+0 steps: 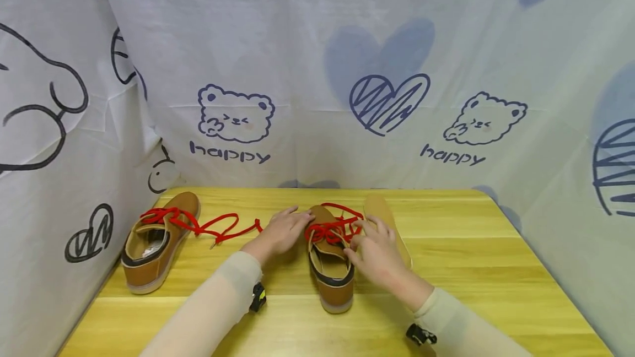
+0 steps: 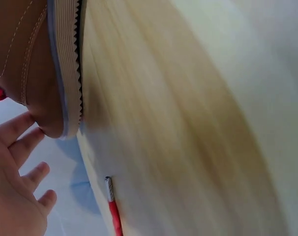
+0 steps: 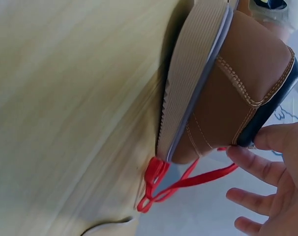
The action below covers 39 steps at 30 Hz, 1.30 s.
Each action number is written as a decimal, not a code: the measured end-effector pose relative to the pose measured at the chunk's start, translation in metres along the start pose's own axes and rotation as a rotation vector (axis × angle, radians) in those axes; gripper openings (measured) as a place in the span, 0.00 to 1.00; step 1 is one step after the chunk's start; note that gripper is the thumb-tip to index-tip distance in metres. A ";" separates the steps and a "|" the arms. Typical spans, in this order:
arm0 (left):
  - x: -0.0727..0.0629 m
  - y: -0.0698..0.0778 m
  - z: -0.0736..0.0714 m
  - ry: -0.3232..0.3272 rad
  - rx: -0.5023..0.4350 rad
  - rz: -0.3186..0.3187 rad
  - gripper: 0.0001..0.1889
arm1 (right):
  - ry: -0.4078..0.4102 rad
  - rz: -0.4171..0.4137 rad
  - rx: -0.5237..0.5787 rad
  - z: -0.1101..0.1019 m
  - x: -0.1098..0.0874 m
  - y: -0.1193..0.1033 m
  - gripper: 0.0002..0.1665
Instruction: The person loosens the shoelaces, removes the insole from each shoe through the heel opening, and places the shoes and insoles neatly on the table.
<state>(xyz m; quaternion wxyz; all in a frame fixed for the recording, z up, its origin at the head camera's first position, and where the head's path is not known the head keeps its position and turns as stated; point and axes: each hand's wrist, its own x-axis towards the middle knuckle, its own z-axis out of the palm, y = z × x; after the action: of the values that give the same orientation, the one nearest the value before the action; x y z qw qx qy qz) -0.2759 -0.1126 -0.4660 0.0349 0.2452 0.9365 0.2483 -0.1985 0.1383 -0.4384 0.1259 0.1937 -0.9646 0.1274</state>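
Note:
A brown leather shoe (image 1: 337, 291) with red laces (image 1: 324, 230) stands at the middle of the table, heel toward me. My left hand (image 1: 285, 230) lies along its left front, fingers extended. In the left wrist view, two fingertips (image 2: 37, 132) touch the toe and the other fingers are spread apart. At the right side, my right hand (image 1: 377, 252) pinches the front edge of the dark collar (image 3: 257, 123) between thumb and index finger, its other fingers spread loosely. Red lace loops hang over the shoe's right side.
A matching brown shoe (image 1: 159, 258) stands at the left, its red lace (image 1: 228, 230) trailing toward my left hand. Just right of the middle shoe lies a flat tan insole (image 1: 379, 206), partly behind my right hand. White printed cloth (image 1: 307, 142) hangs around the wooden table (image 1: 476, 269).

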 end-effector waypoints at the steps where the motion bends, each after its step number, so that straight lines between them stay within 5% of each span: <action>1: -0.002 0.000 -0.001 0.002 0.015 -0.005 0.30 | -0.005 -0.001 -0.005 -0.001 0.000 0.001 0.11; 11: -0.020 0.008 -0.005 0.011 0.142 -0.017 0.30 | -0.056 -0.007 -0.003 -0.009 0.005 0.013 0.08; 18: -0.026 0.016 -0.001 0.017 0.132 -0.038 0.30 | -0.064 -0.004 -0.007 -0.012 0.006 0.019 0.06; 28: -0.005 0.015 -0.002 0.105 0.014 0.018 0.27 | -0.063 -0.002 -0.072 -0.031 -0.005 0.009 0.12; 39: 0.010 0.007 0.004 -0.025 0.088 -0.022 0.27 | -0.147 0.036 -0.106 -0.024 -0.007 0.010 0.15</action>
<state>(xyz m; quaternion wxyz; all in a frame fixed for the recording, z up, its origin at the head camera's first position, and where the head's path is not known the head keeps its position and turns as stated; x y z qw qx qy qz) -0.2811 -0.1002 -0.4653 0.0384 0.2392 0.9486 0.2036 -0.1914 0.1568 -0.4205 0.0626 0.1780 -0.9800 0.0640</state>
